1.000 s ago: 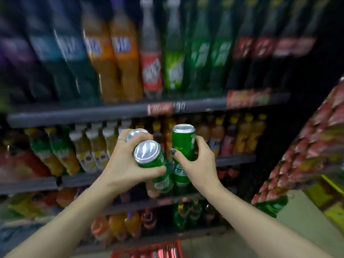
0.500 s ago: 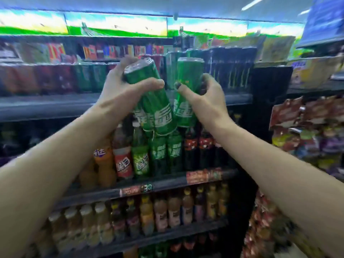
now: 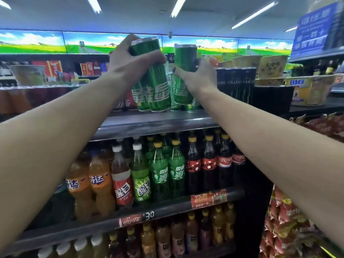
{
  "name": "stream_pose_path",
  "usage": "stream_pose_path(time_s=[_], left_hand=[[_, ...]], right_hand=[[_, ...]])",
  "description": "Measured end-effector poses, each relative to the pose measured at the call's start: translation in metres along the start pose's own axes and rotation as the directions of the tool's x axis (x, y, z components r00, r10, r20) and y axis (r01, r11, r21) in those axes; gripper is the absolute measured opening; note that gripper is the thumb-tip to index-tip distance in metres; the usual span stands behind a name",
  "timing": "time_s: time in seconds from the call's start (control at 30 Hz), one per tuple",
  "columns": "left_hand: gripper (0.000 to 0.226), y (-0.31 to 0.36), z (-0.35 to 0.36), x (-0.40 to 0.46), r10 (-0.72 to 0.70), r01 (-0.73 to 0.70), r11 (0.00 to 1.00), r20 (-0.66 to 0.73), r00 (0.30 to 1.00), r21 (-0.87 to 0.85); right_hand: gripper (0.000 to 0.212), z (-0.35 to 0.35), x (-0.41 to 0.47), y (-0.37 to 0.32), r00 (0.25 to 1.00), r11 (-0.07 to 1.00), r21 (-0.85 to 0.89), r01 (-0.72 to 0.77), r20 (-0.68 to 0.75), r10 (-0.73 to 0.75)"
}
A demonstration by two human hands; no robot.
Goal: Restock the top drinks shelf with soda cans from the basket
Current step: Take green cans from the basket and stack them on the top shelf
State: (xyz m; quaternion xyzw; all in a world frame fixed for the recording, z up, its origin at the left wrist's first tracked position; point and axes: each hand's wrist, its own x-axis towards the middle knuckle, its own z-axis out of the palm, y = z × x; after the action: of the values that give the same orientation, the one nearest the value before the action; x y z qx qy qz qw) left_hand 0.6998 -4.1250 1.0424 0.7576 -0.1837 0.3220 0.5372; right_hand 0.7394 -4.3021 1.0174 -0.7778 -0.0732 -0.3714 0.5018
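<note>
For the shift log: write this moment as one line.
left hand: grips two green cans | right hand: grips one green can | cans over top shelf front, not yet released

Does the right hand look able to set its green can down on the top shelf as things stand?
Probably yes: the right hand holds its green can just above the top shelf, with bare shelf in front of the black cans.
</note>
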Motion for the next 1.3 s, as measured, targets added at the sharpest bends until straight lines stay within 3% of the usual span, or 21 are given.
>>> stream_pose_path(time_s=[0.2, 0.4, 0.53, 0.67, 0.8, 1.0, 1.2, 1.3], left_hand=[[0.047, -0.018, -0.004, 0.025, -0.038, 0.039, 0.999, -0.034, 0.999, 0.01], [0.048, -0.04, -0.003, 0.031, -0.041, 0.041, 0.998, 0.001, 0.999, 0.058], [0.047, -0.052, 0.002, 0.034, -0.057, 0.056, 0.996, 0.016, 0.998, 0.063], [0.044, -0.058, 0.008, 0.038, -0.065, 0.065, 0.997, 0.011, 0.998, 0.032], [0.067, -0.057, 0.011, 0.038, -0.077, 0.076, 0.996, 0.026, 0.997, 0.042], [0.088, -0.057, 0.018, 0.041, -0.093, 0.093, 0.995, 0.023, 0.995, 0.024], [0.05, -0.057, 0.021, 0.041, -0.084, 0.082, 0.996, 0.056, 0.995, 0.037], [0.06, -0.057, 0.023, 0.042, -0.091, 0.09, 0.996, 0.047, 0.995, 0.029]], right_hand=[[0.043, 0.027, 0.019, 0.025, 0.998, 0.987, -0.159, -0.033, 0.053, 0.042], [0.048, 0.039, 0.021, 0.039, 0.997, 0.95, -0.302, -0.083, -0.013, 0.083], [0.073, 0.042, 0.019, 0.039, 0.997, 0.921, -0.384, -0.069, -0.05, 0.054], [0.077, 0.043, 0.015, 0.047, 0.999, 0.872, -0.489, -0.04, -0.039, 0.024], [0.083, 0.043, 0.011, 0.053, 0.998, 0.864, -0.501, -0.047, 0.002, 0.055], [0.037, 0.051, 0.024, 0.062, 0.999, 0.872, -0.489, -0.035, 0.018, 0.05], [0.042, 0.061, 0.03, 0.066, 0.994, 0.865, -0.499, -0.049, 0.06, 0.091], [0.036, 0.063, 0.031, 0.069, 0.993, 0.878, -0.476, -0.056, 0.068, 0.101]])
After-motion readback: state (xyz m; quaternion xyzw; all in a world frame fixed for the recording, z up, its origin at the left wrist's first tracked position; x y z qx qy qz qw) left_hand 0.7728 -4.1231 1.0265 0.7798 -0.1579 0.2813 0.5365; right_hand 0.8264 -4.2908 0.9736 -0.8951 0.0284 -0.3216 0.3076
